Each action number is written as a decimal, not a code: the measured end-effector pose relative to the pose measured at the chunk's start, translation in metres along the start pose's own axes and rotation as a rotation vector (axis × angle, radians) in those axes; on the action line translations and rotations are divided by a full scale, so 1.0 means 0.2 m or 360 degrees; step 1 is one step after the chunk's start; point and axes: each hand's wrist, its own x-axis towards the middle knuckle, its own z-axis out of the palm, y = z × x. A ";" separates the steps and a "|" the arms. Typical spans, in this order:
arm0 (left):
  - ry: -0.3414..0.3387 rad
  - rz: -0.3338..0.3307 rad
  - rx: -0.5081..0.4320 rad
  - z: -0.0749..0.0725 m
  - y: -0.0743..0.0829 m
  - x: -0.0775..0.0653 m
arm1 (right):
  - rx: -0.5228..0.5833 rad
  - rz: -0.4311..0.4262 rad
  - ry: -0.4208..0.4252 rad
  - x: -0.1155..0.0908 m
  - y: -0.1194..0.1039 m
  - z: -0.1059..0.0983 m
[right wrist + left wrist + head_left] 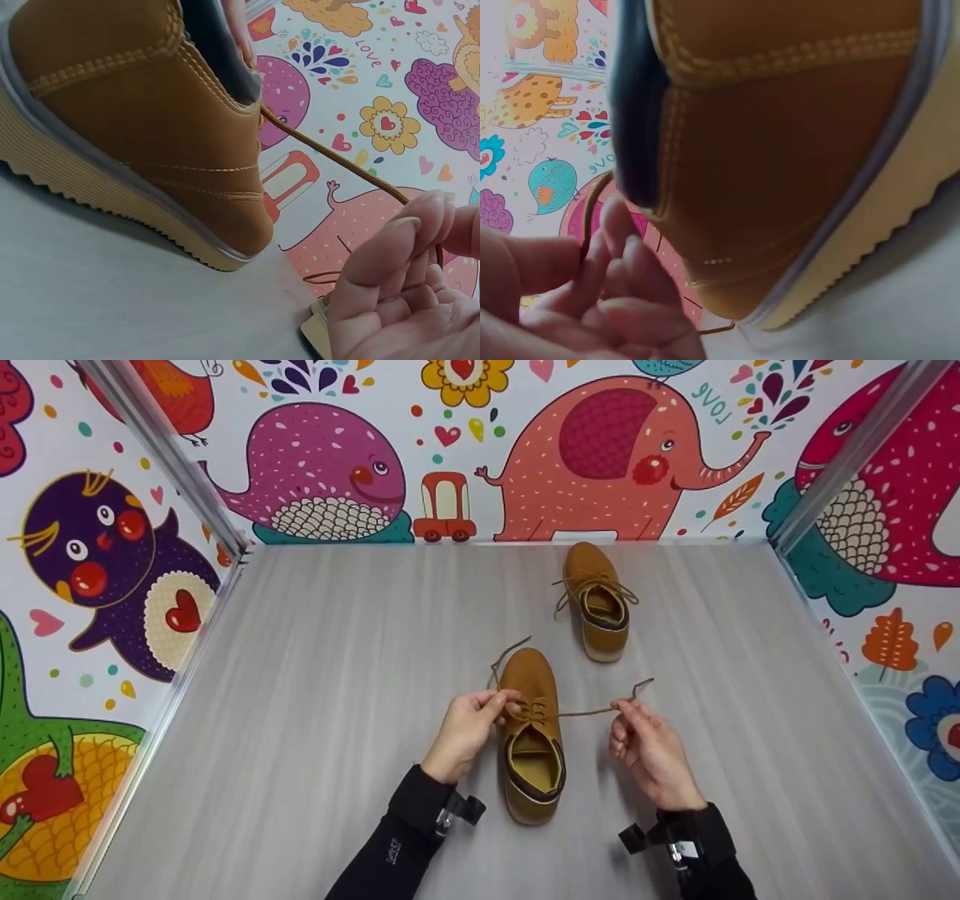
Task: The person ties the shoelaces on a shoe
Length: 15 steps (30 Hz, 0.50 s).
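A tan lace-up shoe [531, 679] with a dark collar stands on the floor between the two hands, toe pointing away. My left hand [469, 727] is at its left side by the eyelets, pinching a brown shoelace [592, 206] between thumb and fingers; the lace's loose end sticks out beyond the toe's left side. Off to the right, my right hand [652, 746] pinches the other shoelace [337, 159] near its tip. That lace runs stretched and nearly straight from the eyelets to the fingertips, its short end poking up past them.
The matching tan shoe [604, 637] stands farther back, right of centre, its laces tied in a bow. Around the grey wood-look floor [337, 660] rise printed cartoon walls [450, 450] with metal corner posts [847, 457]. Black bands with small devices [679, 847] sit on both wrists.
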 end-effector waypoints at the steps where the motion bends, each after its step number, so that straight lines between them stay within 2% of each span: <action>1: 0.0027 -0.0004 -0.0008 0.00 0.00 0.01 | 0.0001 0.0005 0.0002 -0.01 0.00 -0.01; 7: 0.0092 -0.0010 -0.0066 0.00 0.00 0.04 | 0.0014 -0.0021 0.0026 -0.02 0.00 -0.03; 11: 0.0121 -0.0022 -0.0026 0.00 0.00 0.05 | 0.0017 -0.0041 0.0058 -0.02 -0.02 -0.02; 15: 0.0139 -0.0006 0.0025 0.01 0.00 0.05 | -0.0132 -0.0178 0.0124 0.00 -0.06 0.03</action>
